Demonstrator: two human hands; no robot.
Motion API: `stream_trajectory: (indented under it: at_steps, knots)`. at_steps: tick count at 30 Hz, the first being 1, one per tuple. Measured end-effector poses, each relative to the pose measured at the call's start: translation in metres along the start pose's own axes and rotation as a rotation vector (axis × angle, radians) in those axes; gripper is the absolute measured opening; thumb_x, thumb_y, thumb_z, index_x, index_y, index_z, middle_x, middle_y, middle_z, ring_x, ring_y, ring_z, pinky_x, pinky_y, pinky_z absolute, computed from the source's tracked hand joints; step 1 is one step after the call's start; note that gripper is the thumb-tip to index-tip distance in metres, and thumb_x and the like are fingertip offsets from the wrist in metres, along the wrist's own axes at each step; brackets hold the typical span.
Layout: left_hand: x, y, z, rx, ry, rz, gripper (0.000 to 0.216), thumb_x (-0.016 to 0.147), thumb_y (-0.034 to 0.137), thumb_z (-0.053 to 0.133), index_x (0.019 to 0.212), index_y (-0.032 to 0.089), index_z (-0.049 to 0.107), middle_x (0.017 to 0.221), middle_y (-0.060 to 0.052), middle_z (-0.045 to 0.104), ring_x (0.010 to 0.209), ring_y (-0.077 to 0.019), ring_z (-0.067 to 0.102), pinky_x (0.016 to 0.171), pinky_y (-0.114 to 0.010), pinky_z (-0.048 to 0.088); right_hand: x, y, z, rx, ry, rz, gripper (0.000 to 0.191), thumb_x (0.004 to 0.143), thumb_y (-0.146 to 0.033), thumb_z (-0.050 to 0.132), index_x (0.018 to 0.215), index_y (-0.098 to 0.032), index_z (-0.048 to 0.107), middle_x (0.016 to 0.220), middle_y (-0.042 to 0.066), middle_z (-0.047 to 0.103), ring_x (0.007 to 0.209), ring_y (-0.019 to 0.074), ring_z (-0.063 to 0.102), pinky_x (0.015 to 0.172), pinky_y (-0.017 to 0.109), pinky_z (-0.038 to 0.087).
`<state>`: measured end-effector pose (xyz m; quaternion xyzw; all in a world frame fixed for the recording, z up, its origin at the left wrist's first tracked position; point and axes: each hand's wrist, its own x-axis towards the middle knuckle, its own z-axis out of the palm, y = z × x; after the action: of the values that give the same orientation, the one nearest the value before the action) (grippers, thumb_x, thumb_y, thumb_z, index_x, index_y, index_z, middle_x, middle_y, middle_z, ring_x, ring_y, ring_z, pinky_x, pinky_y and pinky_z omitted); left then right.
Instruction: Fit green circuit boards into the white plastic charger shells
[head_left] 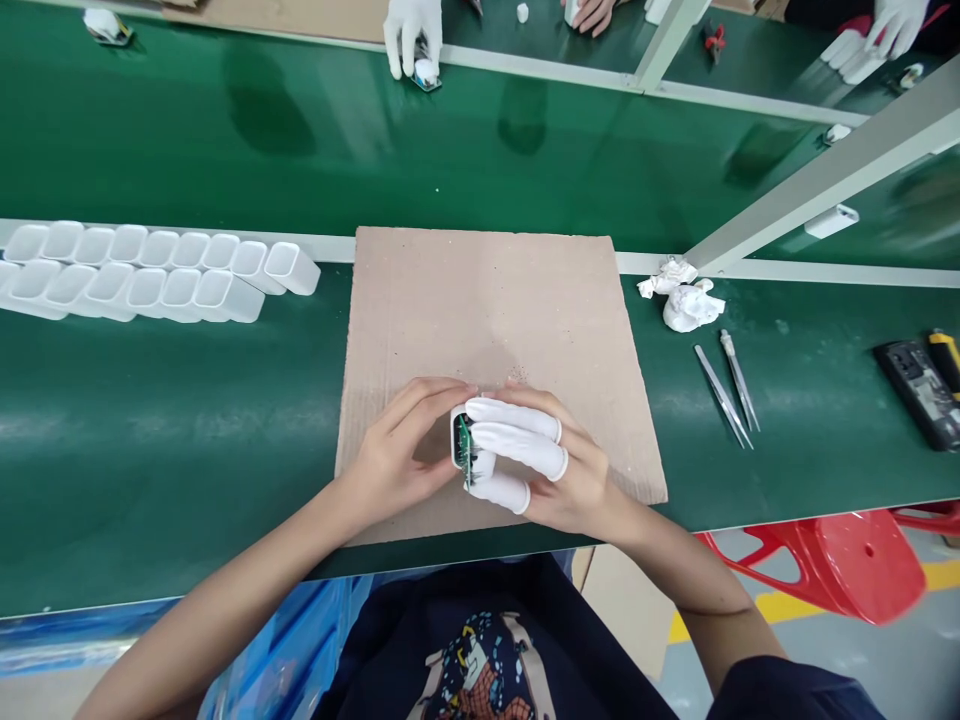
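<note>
Over the near part of a cardboard sheet [480,300], both hands meet around a small white plastic case [454,440] and a green circuit board [464,452]. My left hand [401,440] is closed on the case from the left, thumb below and fingers above. White finger cots cover several fingers of my right hand [551,455], which grips the board from the right. The board stands on edge at the case's open side; whether it sits partly inside cannot be made out. Fingers hide much of both pieces.
White open cups [225,290] stand in two rows at left. Tweezers [724,395], crumpled white tissue [691,306] and a black device [916,392] lie at right. A white frame post [825,170] slants there. Across the bench, a co-worker's gloved hand [412,30] holds a small board.
</note>
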<state>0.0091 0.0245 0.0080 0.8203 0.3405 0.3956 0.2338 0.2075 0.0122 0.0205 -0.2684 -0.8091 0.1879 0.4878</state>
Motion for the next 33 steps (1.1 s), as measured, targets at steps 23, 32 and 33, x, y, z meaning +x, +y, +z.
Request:
stream_trajectory:
  at_steps: [23,32,33]
  knots:
    - [-0.003,-0.016,0.009,0.142,0.043,0.004,0.042,0.083,0.005,0.065,0.123,0.012,0.055,0.112,-0.014,0.063,0.109,-0.0256,0.057,0.093,-0.041,0.051,-0.002,0.009,0.005,0.495,-0.148,0.837,0.062,0.085,-0.038,0.071,0.139,-0.030,0.041,0.131,0.007,0.058,0.119,0.0226,0.060,0.104,0.046,0.052]
    - [-0.006,-0.023,0.014,0.284,0.074,0.145,0.047,0.084,0.004,0.064,0.129,0.011,0.052,0.113,-0.016,0.063,0.106,-0.0270,0.057,0.089,-0.042,0.054,0.005,0.012,0.011,0.764,-0.083,0.972,0.055,0.076,-0.033,0.079,0.124,-0.027,0.053,0.125,0.007,0.063,0.119,0.0229,0.061,0.105,0.044,0.051]
    - [-0.007,-0.023,0.014,0.294,0.078,0.155,0.049,0.083,0.004,0.064,0.130,0.011,0.051,0.113,-0.016,0.064,0.105,-0.0271,0.057,0.089,-0.042,0.054,0.005,0.012,0.011,0.757,-0.074,0.971,0.054,0.076,-0.032,0.080,0.123,-0.027,0.053,0.124,0.006,0.063,0.117,0.0222,0.062,0.104,0.043,0.052]
